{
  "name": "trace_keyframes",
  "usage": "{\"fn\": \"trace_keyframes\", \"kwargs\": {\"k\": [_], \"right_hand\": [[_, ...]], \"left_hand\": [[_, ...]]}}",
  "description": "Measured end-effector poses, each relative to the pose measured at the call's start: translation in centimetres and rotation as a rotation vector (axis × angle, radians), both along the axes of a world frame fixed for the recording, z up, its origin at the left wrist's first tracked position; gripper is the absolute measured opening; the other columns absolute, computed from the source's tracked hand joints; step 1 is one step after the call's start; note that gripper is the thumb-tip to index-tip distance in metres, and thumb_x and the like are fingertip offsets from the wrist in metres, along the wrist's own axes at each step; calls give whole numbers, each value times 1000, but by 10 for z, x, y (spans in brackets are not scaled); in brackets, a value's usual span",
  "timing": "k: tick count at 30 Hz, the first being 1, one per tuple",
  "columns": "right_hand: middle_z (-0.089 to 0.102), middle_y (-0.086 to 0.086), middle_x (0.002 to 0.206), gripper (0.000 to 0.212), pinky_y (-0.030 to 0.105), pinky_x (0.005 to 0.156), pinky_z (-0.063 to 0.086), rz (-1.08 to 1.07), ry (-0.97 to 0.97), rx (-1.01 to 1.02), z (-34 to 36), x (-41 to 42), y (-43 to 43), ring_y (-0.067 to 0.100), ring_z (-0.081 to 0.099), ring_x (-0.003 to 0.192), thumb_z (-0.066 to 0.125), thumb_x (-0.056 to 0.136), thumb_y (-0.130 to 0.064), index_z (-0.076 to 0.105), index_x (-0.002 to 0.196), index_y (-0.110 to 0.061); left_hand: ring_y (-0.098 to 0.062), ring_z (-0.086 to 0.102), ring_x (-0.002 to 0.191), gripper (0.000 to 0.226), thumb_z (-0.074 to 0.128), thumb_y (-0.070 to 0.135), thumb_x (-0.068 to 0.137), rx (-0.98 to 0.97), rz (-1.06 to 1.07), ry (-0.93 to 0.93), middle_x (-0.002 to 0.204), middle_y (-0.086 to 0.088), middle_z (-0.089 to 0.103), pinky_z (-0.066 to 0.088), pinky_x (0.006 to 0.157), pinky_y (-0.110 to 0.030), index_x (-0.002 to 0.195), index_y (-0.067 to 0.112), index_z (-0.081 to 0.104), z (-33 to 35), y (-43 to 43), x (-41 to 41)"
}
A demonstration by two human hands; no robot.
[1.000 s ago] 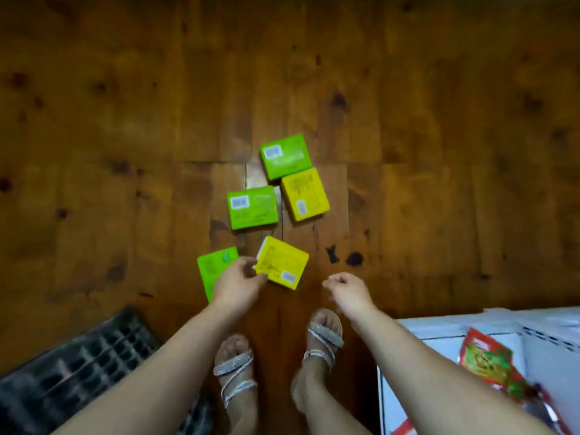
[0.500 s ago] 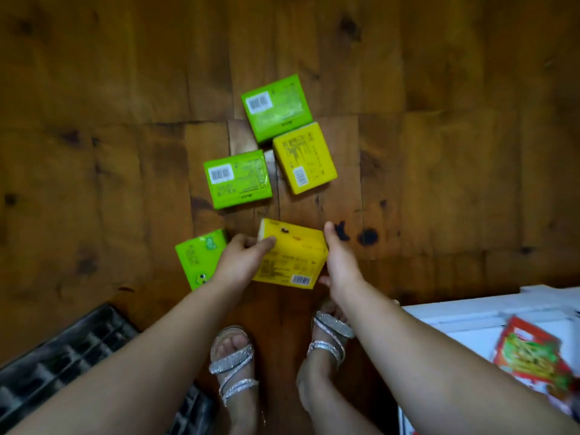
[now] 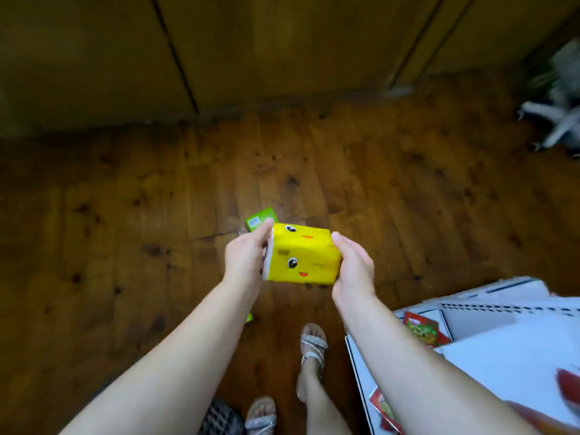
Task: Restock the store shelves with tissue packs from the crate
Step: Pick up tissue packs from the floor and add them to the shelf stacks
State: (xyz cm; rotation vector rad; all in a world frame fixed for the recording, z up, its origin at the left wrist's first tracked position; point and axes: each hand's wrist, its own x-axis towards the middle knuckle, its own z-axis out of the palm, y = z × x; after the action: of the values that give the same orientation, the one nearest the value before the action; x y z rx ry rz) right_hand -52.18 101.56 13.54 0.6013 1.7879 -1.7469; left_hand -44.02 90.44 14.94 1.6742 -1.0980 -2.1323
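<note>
Above the floor [image 3: 125,230], yellow tissue pack [image 3: 303,257] clamped between left hand [image 3: 244,262] and right hand [image 3: 353,271]; red packets [image 3: 422,329] in white shelf [image 3: 502,309].

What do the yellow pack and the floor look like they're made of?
The yellow pack: likely thin glossy plastic wrap over soft white tissue, which shows at its left end. The floor: brown wood planks with knots and seams, faint sheen; could be wood-look laminate.

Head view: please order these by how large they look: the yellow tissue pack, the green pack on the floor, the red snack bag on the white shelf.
1. yellow tissue pack, held near the camera, which enlarges it.
2. red snack bag.
3. green pack, partly hidden behind the left hand.
</note>
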Motion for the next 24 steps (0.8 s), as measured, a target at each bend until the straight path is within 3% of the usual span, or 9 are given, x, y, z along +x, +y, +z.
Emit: {"fn": "trace_keyframes", "kwargs": {"k": [3,6,8,11,15,19,22,24], "right_hand": [[63,1,80,12,40,80,51,-105,131,9,86,23,19,20,57,80,69,83,-16,61,74,-17],[60,-1,80,16,35,76,49,-179,287,-21,169,46,53,17,55,78,67,82,-5,59,79,-19],[59,-3,80,19,26,70,47,-219,385,-70,221,58,80,12,56,75,65,80,2,57,89,-14],[61,-2,85,27,24,69,49,-250,523,-131,286,76,124,10,59,79,65,80,3,54,98,-14],[61,0,83,28,13,58,46,-301,701,-210,356,105,182,6,59,73,65,77,4,52,86,-20],[61,-2,76,19,15,55,47,-337,829,-250,402,155,254,-1,59,58,64,79,-1,55,84,-18],[63,0,83,14,25,66,48,-363,916,-225,424,200,315,12,60,75,65,78,-8,57,84,-17],[63,-1,83,15,26,65,47,-390,949,-186,437,229,357,14,59,76,65,70,-18,57,83,-18]], "left_hand": [[-32,66,88,41,78,48,53,-101,-92,54,86,-12,68,51,86,-50,72,12,67,81,26,9],[-38,63,99,36,76,44,50,-217,-185,136,90,-12,68,48,90,-59,70,18,61,160,56,25],[-36,63,100,42,76,39,46,-247,-244,187,100,-14,67,48,88,-61,80,20,60,209,74,31],[-32,62,101,51,72,32,47,-222,-344,286,112,-12,61,52,82,-60,94,22,56,273,106,39],[-33,64,96,54,71,25,63,-275,-539,425,111,-13,62,56,73,-52,112,15,53,342,160,60],[-32,65,97,55,73,20,61,-365,-656,579,109,-12,64,54,78,-57,112,14,53,399,225,93],[-25,63,93,32,70,13,77,-379,-691,629,102,-3,62,55,79,-50,102,21,50,425,285,127],[-21,63,85,33,69,13,80,-366,-738,655,100,-1,60,57,69,-40,105,21,48,440,328,152]]}}
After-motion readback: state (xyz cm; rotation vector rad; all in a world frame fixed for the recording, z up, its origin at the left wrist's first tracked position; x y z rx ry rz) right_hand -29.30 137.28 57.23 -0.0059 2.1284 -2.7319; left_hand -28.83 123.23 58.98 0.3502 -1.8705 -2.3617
